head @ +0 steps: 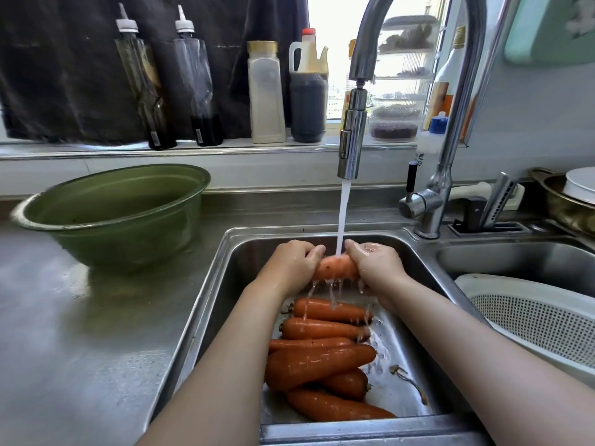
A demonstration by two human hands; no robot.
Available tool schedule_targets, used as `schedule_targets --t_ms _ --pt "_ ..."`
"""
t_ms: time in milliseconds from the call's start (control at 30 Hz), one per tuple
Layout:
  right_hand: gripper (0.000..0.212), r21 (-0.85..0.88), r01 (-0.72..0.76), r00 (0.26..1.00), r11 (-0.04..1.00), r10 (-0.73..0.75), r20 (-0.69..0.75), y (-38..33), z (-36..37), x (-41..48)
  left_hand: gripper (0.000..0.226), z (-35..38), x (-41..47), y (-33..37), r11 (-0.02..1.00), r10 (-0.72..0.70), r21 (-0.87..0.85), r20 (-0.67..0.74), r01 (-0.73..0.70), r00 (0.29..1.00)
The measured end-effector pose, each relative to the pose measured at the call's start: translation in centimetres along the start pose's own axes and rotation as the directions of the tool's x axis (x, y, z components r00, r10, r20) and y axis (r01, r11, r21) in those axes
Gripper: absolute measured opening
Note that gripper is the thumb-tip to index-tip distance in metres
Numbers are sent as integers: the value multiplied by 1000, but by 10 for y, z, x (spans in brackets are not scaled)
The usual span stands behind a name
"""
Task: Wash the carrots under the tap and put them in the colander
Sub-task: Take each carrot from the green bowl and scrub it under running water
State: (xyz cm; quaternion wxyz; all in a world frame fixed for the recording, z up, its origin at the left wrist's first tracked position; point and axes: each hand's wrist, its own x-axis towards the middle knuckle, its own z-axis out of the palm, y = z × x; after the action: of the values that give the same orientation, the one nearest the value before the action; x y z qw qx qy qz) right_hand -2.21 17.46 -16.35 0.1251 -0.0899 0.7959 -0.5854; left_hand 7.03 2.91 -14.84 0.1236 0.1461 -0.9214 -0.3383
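- While water from the tap (352, 136) pours over it, a carrot (336, 267) is held level between both hands above the sink (231, 284).
- The left hand (294, 263) grasps the carrot's left end, with its fingers curled over the top.
- The right hand (375, 263) grasps the right end in the same way, and its back glistens with water.
- Only the middle of the carrot shows between the two hands. The stream of water (343, 217) lands right on it and drips off its underside in thin threads.
- Both forearms reach in from the near edge, bare and spread apart.
- Directly below the hands, the other carrots (318, 362) lie piled on the sink floor. They are wet and lie mostly crosswise, and drips fall on the farthest ones.
- A stringy root scrap (409, 379) lies on the sink floor just right of the pile.
- The colander (531, 313), white with a perforated wall, sits to the right at the neighbouring basin, well apart from the held carrot. The frame edge cuts off its right part.
- The tap's black-tipped lever (411, 181) stands behind the divider between the two basins.
- A green basin (112, 214) stands on the steel tabletop (80, 333) left of the sink, near its back corner.
- Bottles (265, 94) line the windowsill (96, 149) behind, some of them in front of a dark cloth (64, 75).
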Motion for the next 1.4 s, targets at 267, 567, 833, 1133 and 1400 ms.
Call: schedule_targets --t_ms 267,567,833,1133,1400 --pt "49 -60 80 954 995 -59 293 -3 -9 -11 55 -1 1 -8 997 -82 9 -77 83 994" --pt "31 -74 26 999 997 -23 45 3 -9 1 41 5 -1 -10 973 19 -225 284 48 959" --pt "36 -73 88 996 993 -86 36 3 -8 2 45 15 3 -3 980 -60 -184 77 74 995" --pt "39 -57 12 999 998 -11 31 6 -9 10 34 18 4 -4 988 -1 -156 101 17 995" --pt "39 -44 26 1000 999 -25 17 8 -13 14 32 9 4 -6 968 22 -247 289 52 957"
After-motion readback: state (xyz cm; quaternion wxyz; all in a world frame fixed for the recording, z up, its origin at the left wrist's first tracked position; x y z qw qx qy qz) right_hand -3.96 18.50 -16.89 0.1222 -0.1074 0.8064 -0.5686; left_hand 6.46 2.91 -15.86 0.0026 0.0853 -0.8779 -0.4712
